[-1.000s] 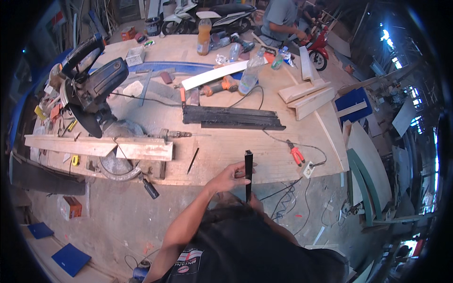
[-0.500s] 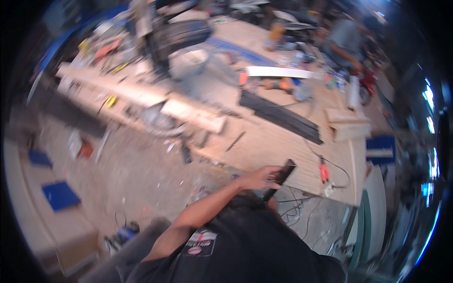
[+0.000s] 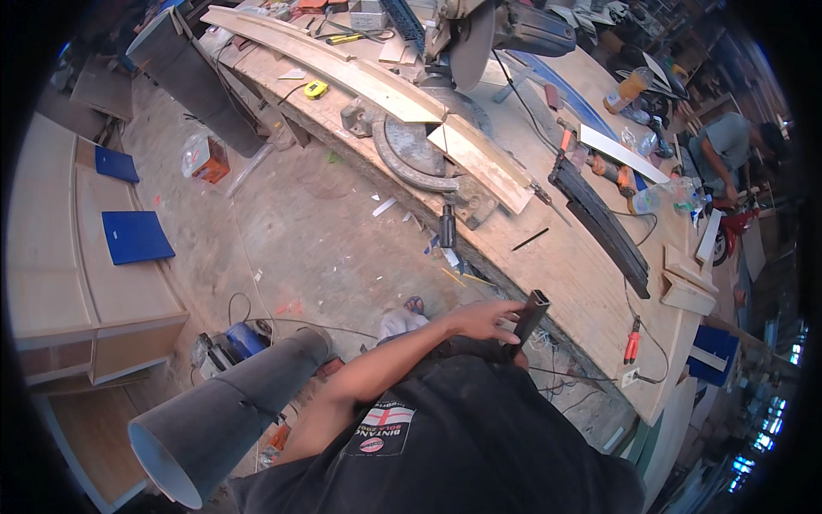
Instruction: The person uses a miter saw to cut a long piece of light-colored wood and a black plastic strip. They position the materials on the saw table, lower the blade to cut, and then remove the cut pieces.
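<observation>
My left hand [image 3: 490, 323] comes in from the lower left, its fingers curled against a dark hollow rectangular tube [image 3: 528, 322] in front of my chest. The tube stands tilted, its open end up and to the right. Of my right hand [image 3: 521, 359] only a bit of skin shows at the tube's lower end; my black shirt hides its fingers. Just beyond lies the workbench [image 3: 591, 321], with red-handled pliers [image 3: 632, 343] to the right of the tube and a thin black stick [image 3: 530, 239] ahead of it.
A miter saw [image 3: 471, 43] stands on the bench with pale wooden strips [image 3: 481, 164] across its base. A long black bar [image 3: 599, 224], an orange drill [image 3: 612, 174] and a yellow tape measure [image 3: 316, 90] lie about. A grey pipe [image 3: 231, 411] is at lower left; a person [image 3: 723, 150] crouches far right.
The view has swung left and steadied, so the bench sits farther right and the grey pipe shows at lower left. My left hand stays at the dark tube.
</observation>
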